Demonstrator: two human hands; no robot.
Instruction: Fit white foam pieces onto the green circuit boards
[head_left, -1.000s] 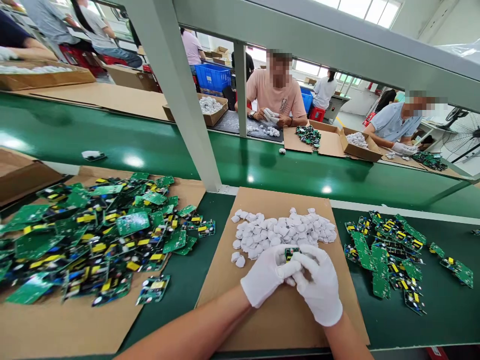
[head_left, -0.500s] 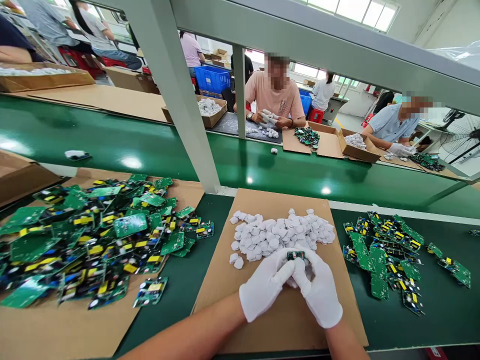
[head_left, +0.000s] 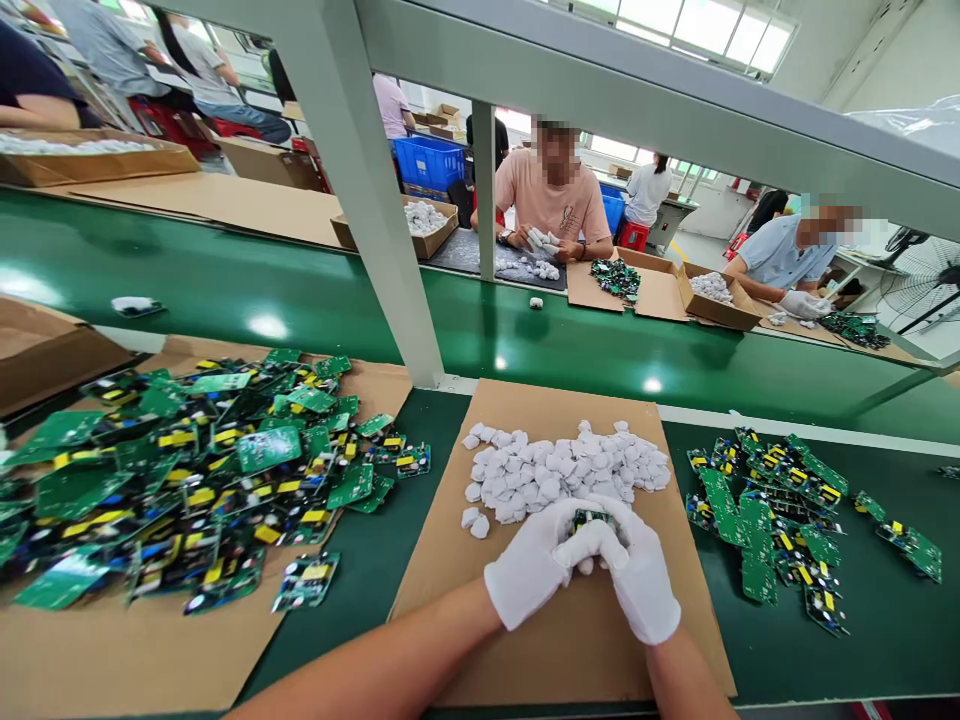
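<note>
Both my hands wear white gloves and are pressed together over a brown cardboard sheet (head_left: 570, 640). My left hand (head_left: 529, 572) and my right hand (head_left: 645, 585) are closed around one small green circuit board (head_left: 585, 519), whose top edge shows between the fingers. Just beyond my hands lies a heap of small white plastic caps (head_left: 562, 470). A large pile of green boards with yellow parts (head_left: 180, 470) covers the cardboard to my left. A smaller pile of boards (head_left: 772, 510) lies on the green mat to my right.
A grey steel post (head_left: 375, 200) rises from the bench ahead. Behind it runs a green conveyor belt (head_left: 525, 330) carrying single small items (head_left: 133, 305). Across the belt, two people work at cardboard boxes (head_left: 716, 300) of white caps and boards.
My hands have closed tighter over the small board, hiding more of it. The items on the conveyor belt have drifted left.
</note>
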